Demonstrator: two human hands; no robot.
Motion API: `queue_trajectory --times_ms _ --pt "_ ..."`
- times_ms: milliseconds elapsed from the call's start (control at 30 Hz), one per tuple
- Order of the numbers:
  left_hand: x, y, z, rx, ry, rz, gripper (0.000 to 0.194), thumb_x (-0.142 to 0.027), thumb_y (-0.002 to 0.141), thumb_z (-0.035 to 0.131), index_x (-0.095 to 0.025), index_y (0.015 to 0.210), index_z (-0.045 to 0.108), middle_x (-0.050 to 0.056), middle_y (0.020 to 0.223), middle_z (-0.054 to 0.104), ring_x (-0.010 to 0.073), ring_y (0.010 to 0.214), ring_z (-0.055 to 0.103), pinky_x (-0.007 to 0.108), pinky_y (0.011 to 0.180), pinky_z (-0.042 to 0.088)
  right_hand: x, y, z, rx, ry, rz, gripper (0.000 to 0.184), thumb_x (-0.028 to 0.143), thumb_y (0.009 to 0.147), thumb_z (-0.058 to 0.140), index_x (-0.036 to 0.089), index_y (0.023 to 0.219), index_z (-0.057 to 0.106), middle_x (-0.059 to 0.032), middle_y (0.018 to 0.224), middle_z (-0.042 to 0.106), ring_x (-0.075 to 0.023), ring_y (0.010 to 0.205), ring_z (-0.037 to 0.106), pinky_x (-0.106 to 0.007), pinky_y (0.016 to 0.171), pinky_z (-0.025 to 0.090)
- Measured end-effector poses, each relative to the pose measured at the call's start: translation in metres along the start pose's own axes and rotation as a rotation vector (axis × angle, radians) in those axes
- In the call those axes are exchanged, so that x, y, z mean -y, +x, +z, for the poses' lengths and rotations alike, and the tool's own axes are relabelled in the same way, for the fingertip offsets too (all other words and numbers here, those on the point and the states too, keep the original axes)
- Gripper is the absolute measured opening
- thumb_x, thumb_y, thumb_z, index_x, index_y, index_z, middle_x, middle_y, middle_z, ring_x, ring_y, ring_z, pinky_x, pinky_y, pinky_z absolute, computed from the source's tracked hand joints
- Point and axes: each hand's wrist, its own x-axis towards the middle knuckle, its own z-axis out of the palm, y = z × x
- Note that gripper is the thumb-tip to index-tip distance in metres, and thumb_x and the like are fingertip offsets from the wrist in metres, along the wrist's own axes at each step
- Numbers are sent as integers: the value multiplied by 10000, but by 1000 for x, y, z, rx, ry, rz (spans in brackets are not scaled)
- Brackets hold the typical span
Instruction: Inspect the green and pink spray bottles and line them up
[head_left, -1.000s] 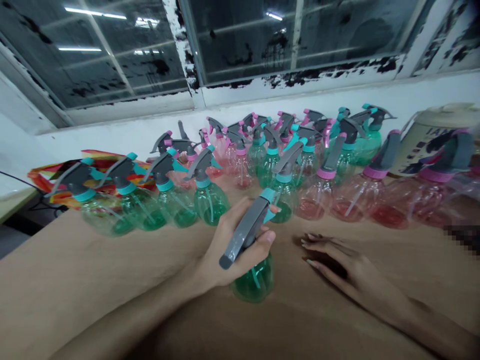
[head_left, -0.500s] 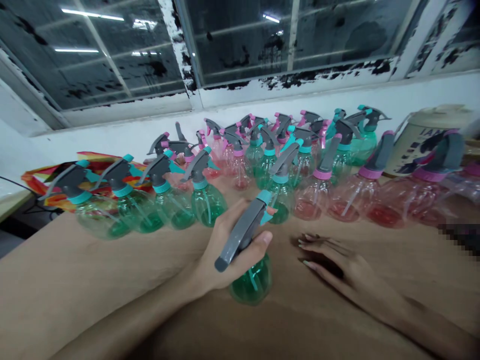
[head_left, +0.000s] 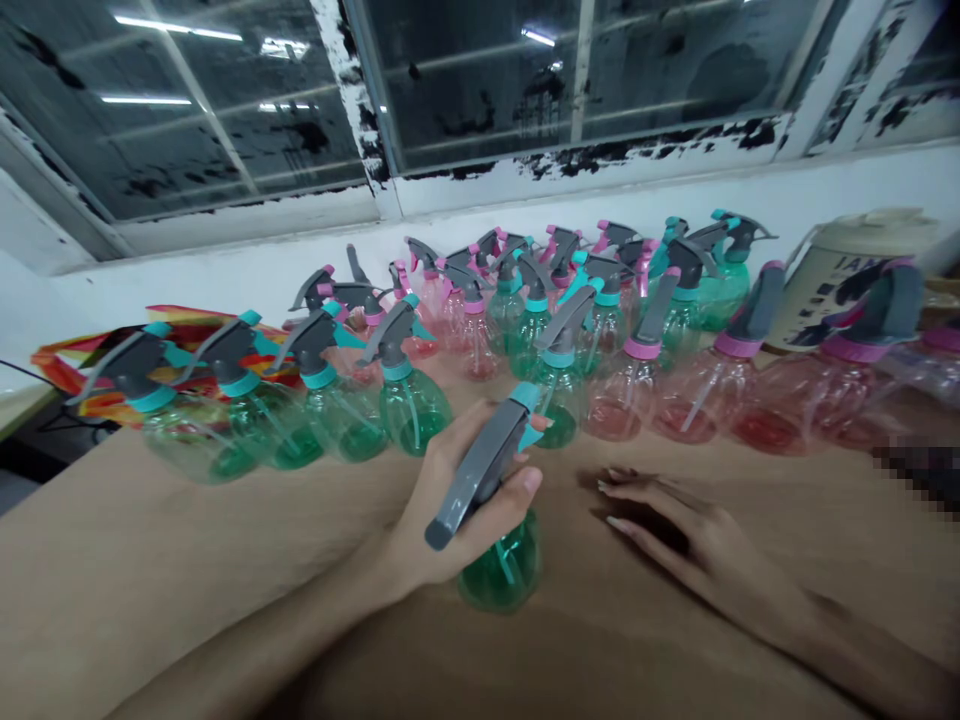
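My left hand (head_left: 450,510) is wrapped round the neck of a green spray bottle (head_left: 504,568) with a grey and turquoise trigger head. The bottle stands on the wooden table (head_left: 247,570), its lower part showing below my fingers. Off to the right, my right hand (head_left: 690,530) rests on the table with its fingers stretched out and apart, holding nothing. Behind my left hand stand a green spray bottle (head_left: 414,408) and another green spray bottle (head_left: 559,400), both with turquoise collars. A pink spray bottle (head_left: 621,395) is beyond my right hand.
More green and pink spray bottles stand in a front row and a cluster behind, near the white wall (head_left: 285,240). A cream jug-like container (head_left: 832,270) with printed letters is at the back right. Colourful plastic wrapping (head_left: 97,375) lies at the left. A window (head_left: 480,90) is above.
The whole view has shifted slightly, so things appear a little further left. Both hands keep their poses, the left still round the spray bottle.
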Motion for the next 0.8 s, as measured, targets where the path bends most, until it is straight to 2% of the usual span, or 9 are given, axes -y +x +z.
queue_trajectory --times_ms 233,367,567,733,800 --pt "0 1 0 7 74 10 228 -221 776 498 -221 1001 537 17 804 575 143 609 582 277 603 531 0 -1 -1 10 11 30 248 337 903 454 284 1133 531 -23 1190 599 -186 1109 541 -404 954 445" --pt "2 1 -1 -17 183 68 189 -237 782 494 -215 967 524 4 736 579 154 598 598 278 555 502 0 -2 0 3 -6 17 252 338 900 454 281 1133 532 -24 1181 604 -187 1110 542 -401 953 448" --pt "3 -1 -1 7 216 22 57 -243 825 472 -219 834 523 13 734 602 165 651 625 289 597 524 0 -2 1 -5 -13 10 266 340 895 456 279 1142 533 -30 1172 611 -197 1106 548 -406 940 461" --pt "0 3 -1 -18 227 63 123 -258 797 483 -238 896 554 23 769 612 182 677 616 309 621 526 0 -2 1 -10 -10 10 277 338 893 452 278 1150 536 -39 1161 618 -209 1107 552 -414 930 470" --pt "-2 3 -1 -44 227 30 188 -286 775 491 -242 941 567 28 793 611 184 676 610 319 647 531 0 -2 2 -3 -18 9 288 338 897 444 278 1166 530 -39 1169 616 -209 1113 548 -416 935 468"
